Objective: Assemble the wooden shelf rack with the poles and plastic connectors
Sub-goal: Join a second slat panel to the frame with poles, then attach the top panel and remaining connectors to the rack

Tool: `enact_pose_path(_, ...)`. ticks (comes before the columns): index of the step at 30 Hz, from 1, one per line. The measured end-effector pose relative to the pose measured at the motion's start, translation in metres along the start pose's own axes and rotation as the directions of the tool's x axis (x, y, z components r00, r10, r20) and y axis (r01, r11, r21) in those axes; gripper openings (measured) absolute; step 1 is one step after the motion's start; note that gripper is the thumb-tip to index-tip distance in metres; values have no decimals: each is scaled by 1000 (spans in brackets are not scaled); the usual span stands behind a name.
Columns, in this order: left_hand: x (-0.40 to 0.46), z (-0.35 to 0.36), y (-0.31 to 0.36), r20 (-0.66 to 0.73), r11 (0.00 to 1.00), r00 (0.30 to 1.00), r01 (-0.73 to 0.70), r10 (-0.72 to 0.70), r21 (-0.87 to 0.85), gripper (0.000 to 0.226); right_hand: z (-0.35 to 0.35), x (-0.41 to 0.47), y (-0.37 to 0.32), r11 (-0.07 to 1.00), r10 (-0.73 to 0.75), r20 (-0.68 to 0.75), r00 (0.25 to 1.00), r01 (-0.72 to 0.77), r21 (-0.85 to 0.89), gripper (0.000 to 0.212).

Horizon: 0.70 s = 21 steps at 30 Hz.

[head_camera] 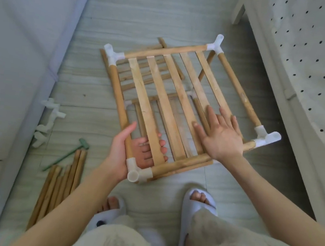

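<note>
A wooden slatted shelf panel (172,96) with white plastic corner connectors is held tilted above the floor. My left hand (122,154) grips its left side pole near the front-left connector (138,172), thumb on top and fingers curled underneath between the slats. My right hand (220,137) lies flat with straight, spread fingers on the slats near the front-right corner connector (266,137). Under the panel, more wooden shelf pieces (147,71) lie on the floor. Loose wooden poles (59,184) lie at the lower left. Spare white connectors (47,122) sit beside the sofa.
A small green mallet (67,157) lies by the poles. A grey sofa (21,48) runs along the left, and a dotted white bedspread (312,58) hangs at the right. My slippered feet (199,203) stand at the front on the grey floor.
</note>
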<state>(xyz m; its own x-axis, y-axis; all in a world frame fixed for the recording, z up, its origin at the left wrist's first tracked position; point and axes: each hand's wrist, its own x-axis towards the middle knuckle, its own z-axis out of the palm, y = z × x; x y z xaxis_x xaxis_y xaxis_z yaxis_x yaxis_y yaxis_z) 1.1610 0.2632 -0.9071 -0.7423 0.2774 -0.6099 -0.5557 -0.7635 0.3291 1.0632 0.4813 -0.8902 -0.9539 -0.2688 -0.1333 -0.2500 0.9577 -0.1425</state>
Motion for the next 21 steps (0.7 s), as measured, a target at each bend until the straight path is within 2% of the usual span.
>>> enact_pose_path(5, 4, 4, 1, -81, 993, 995, -52, 61, 110, 69, 4, 2, 1, 1000, -10, -34, 999, 9, -16, 69)
enact_pose_path(11, 6, 2, 3, -84, 989, 994, -64, 75, 135, 62, 3, 3, 1, 999, -20, -37, 999, 19, -28, 68)
enact_pose_path(16, 5, 4, 12, -144, 977, 984, -70, 100, 201, 60, 2, 1, -4, 1000, 1, -35, 999, -1, 1, 67)
enact_pose_path(18, 4, 9, 22, -251, 965, 952, -112, 173, 238, 55, 0, 0, -9, 999, 6, -63, 998, -4, 39, 64)
enact_pose_path(21, -1, 18, 33, -375, 858, 829, -220, 416, 464, 44, -4, -6, -18, 996, -13, -106, 994, 22, 89, 57)
